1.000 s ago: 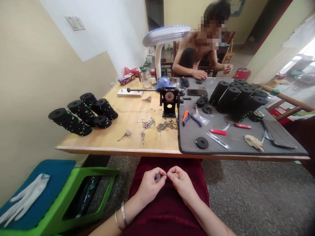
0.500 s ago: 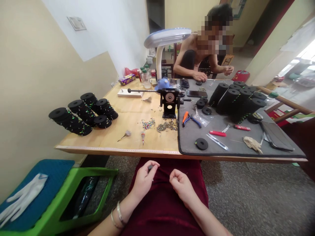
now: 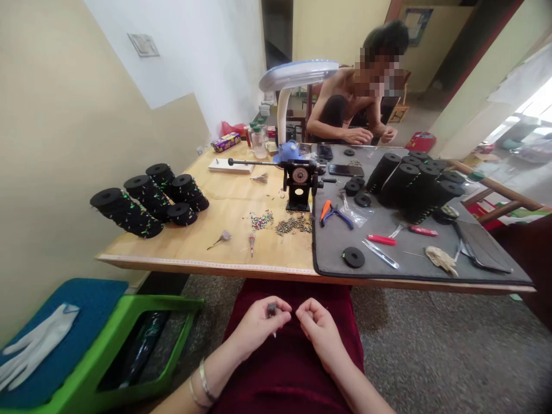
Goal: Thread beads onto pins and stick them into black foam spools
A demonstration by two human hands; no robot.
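Over my lap, my left hand (image 3: 261, 326) is closed round a small dark grey piece (image 3: 271, 309) with a pale tip sticking out below. Its kind is too small to tell. My right hand (image 3: 321, 329) is pinched shut just beside it, thumb against forefinger; anything between them is too small to make out. The fingertips of both hands nearly meet. Ahead on the table's front part lie a grey tufted bundle (image 3: 225, 236), a small red-and-white tipped bundle (image 3: 251, 244), coloured beads (image 3: 261, 220) and a heap of small metal pieces (image 3: 294, 224).
A black hand-cranked winder (image 3: 298, 187) and a lamp (image 3: 297, 72) stand mid-table. Stacked black foam spools (image 3: 125, 213) are on the left. Pliers (image 3: 336, 215), tweezers (image 3: 380, 253) and a foam spool (image 3: 353, 257) lie on the grey mat (image 3: 332, 244). A co-worker (image 3: 340, 109) sits opposite.
My left hand has moved right, bringing its fingertips close to my right hand's. More of the grey piece shows. The co-worker's hands have come closer together.
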